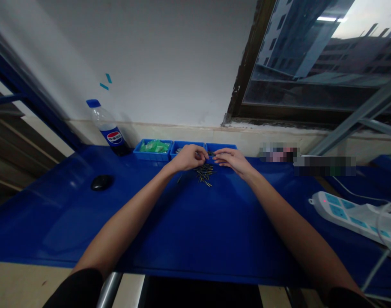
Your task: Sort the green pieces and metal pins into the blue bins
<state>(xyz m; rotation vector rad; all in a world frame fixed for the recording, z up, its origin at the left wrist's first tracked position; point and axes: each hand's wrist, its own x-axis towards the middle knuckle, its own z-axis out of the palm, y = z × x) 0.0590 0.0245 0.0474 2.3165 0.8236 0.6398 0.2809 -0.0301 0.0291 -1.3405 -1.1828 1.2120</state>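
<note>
Over the remote feed I judged the step as fingertip handling of small pieces, the next move calling for a fine pinch. Left hand fingers were curled, right hand fingers extended, slightly parted; any grip, I could not tell. Slender metallic pieces, dark and brassy, lay crisscrossed at mid-frame.

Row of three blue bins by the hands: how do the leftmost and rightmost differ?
The leftmost bin holds green packets; what the rightmost bin holds can't be made out clearly. The leftmost bin is unobstructed, while the right hand partly hides the rightmost bin. The leftmost bin sits nearest the bottle, the rightmost bin farthest from it. Both are blue, open-topped and set along the wall.
</note>
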